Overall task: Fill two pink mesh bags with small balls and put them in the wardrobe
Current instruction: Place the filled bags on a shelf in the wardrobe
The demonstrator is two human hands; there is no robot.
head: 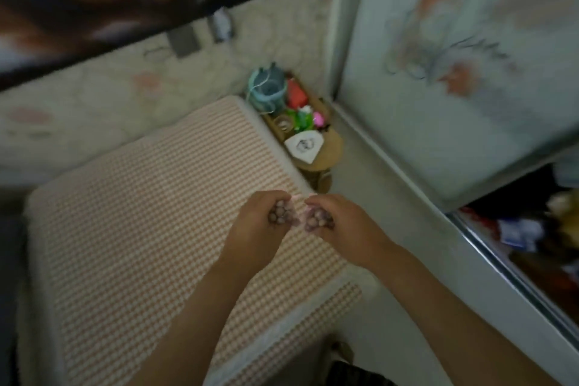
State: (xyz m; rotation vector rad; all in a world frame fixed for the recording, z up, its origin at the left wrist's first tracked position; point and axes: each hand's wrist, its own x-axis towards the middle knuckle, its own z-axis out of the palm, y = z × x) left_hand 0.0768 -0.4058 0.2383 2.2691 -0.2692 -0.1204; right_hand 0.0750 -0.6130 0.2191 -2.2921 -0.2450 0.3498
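Left hand (253,229) grips ball-filled pink mesh bag (282,215), right hand (347,229) grips second bag (318,221), both over bed (141,213) right edge; white card (304,144) beyond bed, print unreadable.

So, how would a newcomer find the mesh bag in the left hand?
Over the right edge of the checked bed cover, two hands meet. The left hand grips a pink mesh bag bulging with small balls. Its twin bag in the right hand lies nearer the wardrobe; this one is on the bed side.
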